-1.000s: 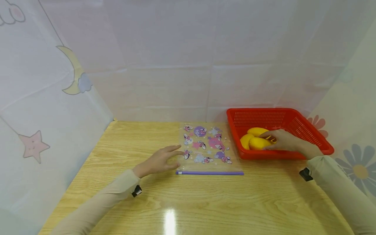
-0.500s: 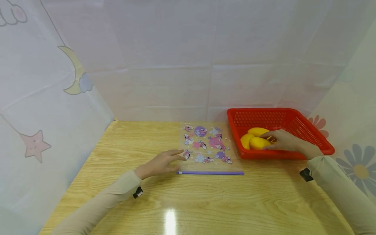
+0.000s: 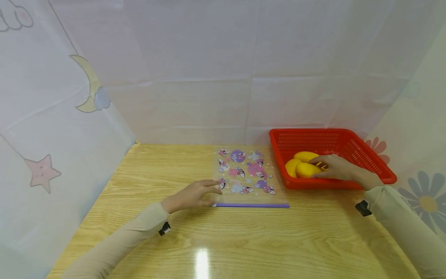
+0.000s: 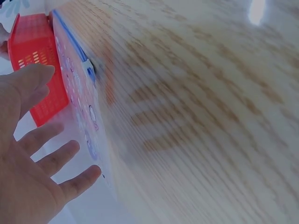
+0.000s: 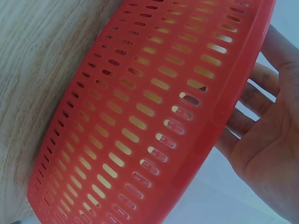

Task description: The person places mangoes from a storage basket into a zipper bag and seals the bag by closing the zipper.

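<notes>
A clear zip bag (image 3: 249, 178) with pink and purple cartoon prints lies flat on the table, its purple slider strip (image 3: 252, 205) toward the person. At the bag's left edge, my left hand (image 3: 191, 195) hovers low with fingers spread, holding nothing; its fingertips overlap the bag's corner by the slider. My right hand (image 3: 336, 167) reaches over the front rim of the red basket (image 3: 369, 155). Its thumb and fingers go round the right end of a yellow mango (image 3: 306, 170). Two more mangoes (image 3: 303, 156) lie against it. In the right wrist view, the basket wall (image 5: 140, 116) hides those fingertips.
The wood-grain table (image 3: 244, 240) carries the bag in the middle and the basket at its right, close beside the bag. A pale printed sheet (image 3: 198, 77) stands along the back and both sides.
My left hand has shifted slightly right and down, onto the bag's near left corner, partly covering the slider end. The right hand stays in place at the mango.
</notes>
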Demonstrator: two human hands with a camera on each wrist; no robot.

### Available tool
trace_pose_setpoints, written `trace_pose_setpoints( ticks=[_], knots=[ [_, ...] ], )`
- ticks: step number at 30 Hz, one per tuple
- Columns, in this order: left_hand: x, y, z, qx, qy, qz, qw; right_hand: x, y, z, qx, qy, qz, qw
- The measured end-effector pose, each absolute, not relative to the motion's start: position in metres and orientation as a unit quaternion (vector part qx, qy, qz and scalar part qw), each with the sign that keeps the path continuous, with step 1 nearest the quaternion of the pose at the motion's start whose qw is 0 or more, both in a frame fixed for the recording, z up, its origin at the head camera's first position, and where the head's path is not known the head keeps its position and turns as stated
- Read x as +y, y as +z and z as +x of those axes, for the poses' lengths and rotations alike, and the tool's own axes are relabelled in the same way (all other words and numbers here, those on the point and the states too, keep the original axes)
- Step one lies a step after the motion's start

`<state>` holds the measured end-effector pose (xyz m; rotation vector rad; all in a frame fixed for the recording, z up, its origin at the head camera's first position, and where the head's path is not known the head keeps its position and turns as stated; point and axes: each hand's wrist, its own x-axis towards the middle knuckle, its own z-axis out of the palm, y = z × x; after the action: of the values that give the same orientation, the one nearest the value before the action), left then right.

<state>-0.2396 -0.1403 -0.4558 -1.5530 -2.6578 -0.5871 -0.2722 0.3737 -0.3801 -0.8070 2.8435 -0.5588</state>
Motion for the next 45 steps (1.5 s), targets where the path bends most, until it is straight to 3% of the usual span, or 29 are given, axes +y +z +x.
trace_pose_setpoints(
  ticks=[21, 45],
  knots=[
    [-0.132, -0.46, -0.236, -0.843, -0.172, -0.508, -0.035, 0.372, -0.38, -0.271, 0.947, -0.187, -0.252, 0.06],
    [-0.126, -0.471, -0.236, -0.827, -0.158, -0.538, -0.032, 0.371, -0.382, -0.27, 0.954, -0.172, -0.244, 0.036]
  ],
)
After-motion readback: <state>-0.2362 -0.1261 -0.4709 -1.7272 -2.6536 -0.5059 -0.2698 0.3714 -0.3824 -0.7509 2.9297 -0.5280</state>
